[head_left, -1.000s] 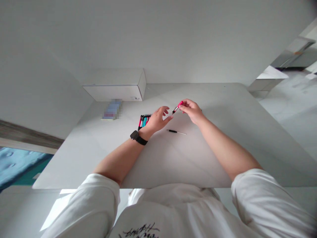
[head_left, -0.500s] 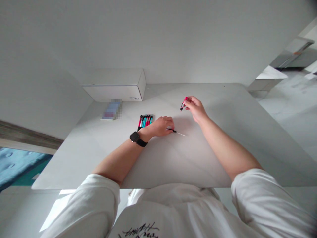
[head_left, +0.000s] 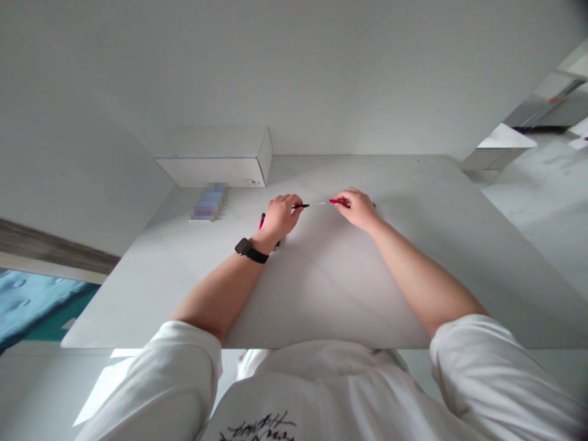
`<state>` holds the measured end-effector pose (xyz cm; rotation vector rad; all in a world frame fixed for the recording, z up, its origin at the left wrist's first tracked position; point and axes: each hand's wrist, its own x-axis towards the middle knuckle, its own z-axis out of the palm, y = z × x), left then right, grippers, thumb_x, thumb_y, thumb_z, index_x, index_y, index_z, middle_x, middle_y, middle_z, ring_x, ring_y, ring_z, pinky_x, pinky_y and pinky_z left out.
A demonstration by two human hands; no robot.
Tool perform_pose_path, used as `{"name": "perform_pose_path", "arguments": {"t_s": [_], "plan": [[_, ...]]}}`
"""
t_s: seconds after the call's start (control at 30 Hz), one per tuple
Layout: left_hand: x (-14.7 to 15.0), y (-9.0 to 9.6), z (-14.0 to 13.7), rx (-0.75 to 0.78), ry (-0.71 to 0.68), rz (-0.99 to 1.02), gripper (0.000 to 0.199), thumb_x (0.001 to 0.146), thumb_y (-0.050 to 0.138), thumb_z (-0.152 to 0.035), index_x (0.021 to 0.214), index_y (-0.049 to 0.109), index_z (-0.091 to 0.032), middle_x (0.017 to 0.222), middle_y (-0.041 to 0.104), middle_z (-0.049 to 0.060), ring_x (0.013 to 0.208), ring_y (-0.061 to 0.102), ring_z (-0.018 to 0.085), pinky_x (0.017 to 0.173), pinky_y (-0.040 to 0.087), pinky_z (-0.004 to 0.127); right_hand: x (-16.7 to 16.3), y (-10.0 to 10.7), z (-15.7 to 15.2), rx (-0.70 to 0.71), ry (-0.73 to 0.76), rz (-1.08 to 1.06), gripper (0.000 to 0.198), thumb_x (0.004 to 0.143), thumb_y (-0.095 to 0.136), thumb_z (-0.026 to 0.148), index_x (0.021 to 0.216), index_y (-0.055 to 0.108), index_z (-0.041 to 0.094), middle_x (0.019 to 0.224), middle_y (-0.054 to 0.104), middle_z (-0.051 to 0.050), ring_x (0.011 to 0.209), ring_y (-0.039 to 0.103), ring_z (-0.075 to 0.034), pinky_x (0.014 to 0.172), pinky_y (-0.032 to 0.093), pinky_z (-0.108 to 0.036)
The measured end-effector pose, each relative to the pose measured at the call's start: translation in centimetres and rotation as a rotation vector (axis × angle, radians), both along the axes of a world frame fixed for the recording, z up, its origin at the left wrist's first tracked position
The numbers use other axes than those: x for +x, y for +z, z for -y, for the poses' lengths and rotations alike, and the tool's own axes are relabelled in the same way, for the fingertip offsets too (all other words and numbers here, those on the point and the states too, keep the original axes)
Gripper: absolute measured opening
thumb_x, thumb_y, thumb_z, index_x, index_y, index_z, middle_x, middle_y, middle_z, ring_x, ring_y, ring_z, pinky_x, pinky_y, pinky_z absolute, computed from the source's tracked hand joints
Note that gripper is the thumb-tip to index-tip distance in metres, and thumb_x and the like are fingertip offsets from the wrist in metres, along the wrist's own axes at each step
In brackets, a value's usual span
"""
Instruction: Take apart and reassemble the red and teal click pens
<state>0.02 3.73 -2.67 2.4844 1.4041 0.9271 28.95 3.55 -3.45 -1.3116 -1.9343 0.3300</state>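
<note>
My left hand [head_left: 281, 214], with a black watch [head_left: 252, 250] on its wrist, pinches a black pen part [head_left: 301, 206]. A thin white refill [head_left: 318, 203] sticks out of that part toward the right. My right hand [head_left: 358, 207] grips a red pen barrel [head_left: 339, 201] between thumb and fingers, its end facing the refill's tip. Only a small gap separates the two. Under my left hand and wrist lies the row of pens [head_left: 261, 222], mostly hidden. A small dark bit [head_left: 374, 205] shows just past my right hand; I cannot make out what it is.
A long white box [head_left: 211, 171] stands against the wall at the back left of the white table [head_left: 321, 294]. In front of it lies a flat bluish item [head_left: 209, 203], blurred out. A blue tufted cushion [head_left: 32, 300] is beyond the table's left side.
My left hand has moved away from me and left, lifting the black pen part with its refill. My right hand has turned the red barrel from upright to sideways, facing the refill.
</note>
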Motion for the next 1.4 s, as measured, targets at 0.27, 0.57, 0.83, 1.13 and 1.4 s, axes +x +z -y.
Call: {"name": "perform_pose_path", "arguments": {"t_s": [0.27, 0.57, 0.83, 1.13, 1.4], "plan": [[0.1, -0.2, 0.2, 0.021, 0.005, -0.071, 0.010, 0.099, 0.064, -0.028, 0.106, 0.071, -0.026, 0.104, 0.074, 0.008, 0.101, 0.063, 0.029, 0.093, 0.045, 0.044, -0.5, 0.3, 0.4, 0.011, 0.068, 0.148, 0.014, 0.092, 0.071, 0.027, 0.101, 0.081, 0.027, 0.100, 0.073, -0.007, 0.095, 0.068, -0.024, 0.087, 0.051, -0.038], [0.1, -0.1, 0.3, 0.028, -0.006, -0.093, 0.011, 0.099, 0.064, -0.028, 0.107, 0.071, -0.027, 0.104, 0.074, 0.009, 0.100, 0.063, 0.030, 0.092, 0.045, 0.045, -0.7, 0.2, 0.4, 0.029, 0.050, 0.164, 0.014, 0.091, 0.071, 0.027, 0.100, 0.081, 0.027, 0.100, 0.073, -0.006, 0.094, 0.068, -0.025, 0.085, 0.050, -0.037], [0.3, 0.0, 0.5, 0.015, -0.020, -0.085, 0.010, 0.099, 0.065, -0.029, 0.106, 0.071, -0.027, 0.104, 0.074, 0.008, 0.101, 0.063, 0.030, 0.093, 0.044, 0.045, -0.8, 0.2, 0.5, 0.029, 0.063, 0.190, 0.012, 0.091, 0.071, 0.027, 0.099, 0.081, 0.027, 0.100, 0.073, -0.006, 0.091, 0.068, -0.023, 0.083, 0.050, -0.036], [1.2, 0.6, 1.6, 0.006, -0.065, -0.088, 0.011, 0.101, 0.064, -0.032, 0.107, 0.071, -0.027, 0.105, 0.074, 0.009, 0.102, 0.063, 0.030, 0.094, 0.044, 0.045, -1.8, 1.1, 1.5, 0.010, 0.170, 0.192, 0.014, 0.094, 0.069, 0.029, 0.101, 0.081, 0.026, 0.103, 0.074, -0.007, 0.094, 0.069, -0.024, 0.089, 0.051, -0.037], [1.7, 0.7, 2.0, 0.007, -0.094, -0.100, 0.012, 0.101, 0.063, -0.031, 0.108, 0.072, -0.027, 0.104, 0.074, 0.008, 0.100, 0.063, 0.030, 0.092, 0.045, 0.045, -2.4, 1.6, 2.0, 0.011, 0.188, 0.182, 0.015, 0.094, 0.067, 0.026, 0.099, 0.081, 0.026, 0.103, 0.074, -0.007, 0.094, 0.069, -0.024, 0.087, 0.051, -0.036]]}}
